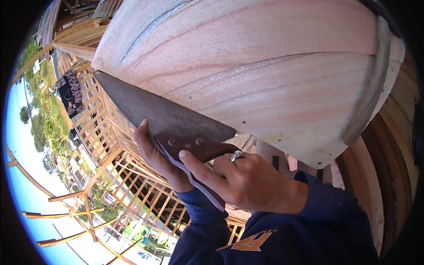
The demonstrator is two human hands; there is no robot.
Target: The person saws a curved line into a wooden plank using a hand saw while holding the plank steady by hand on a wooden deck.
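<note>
A handsaw (163, 106) with a wide grey blade and a dark brown handle lies slantwise along the lower left edge of a pale pinkish wooden panel (274, 84). Its toothed edge runs beside the panel's edge; whether the teeth touch the wood I cannot tell. My right hand (251, 181), a ring on one finger, is closed around the handle, its index finger stretched along the side. At the saw's back, by the joint of blade and handle, my left hand (154, 154) grips it, one digit showing against the blade's back edge and the other fingers hidden behind.
Nail heads dot the panel, and a curved wooden strip (373, 92) runs down its right side. Dark and light curved planks (388, 176) stand beyond it. To the left are slatted wooden framing (97, 119), open beams (88, 216) and greenery further out.
</note>
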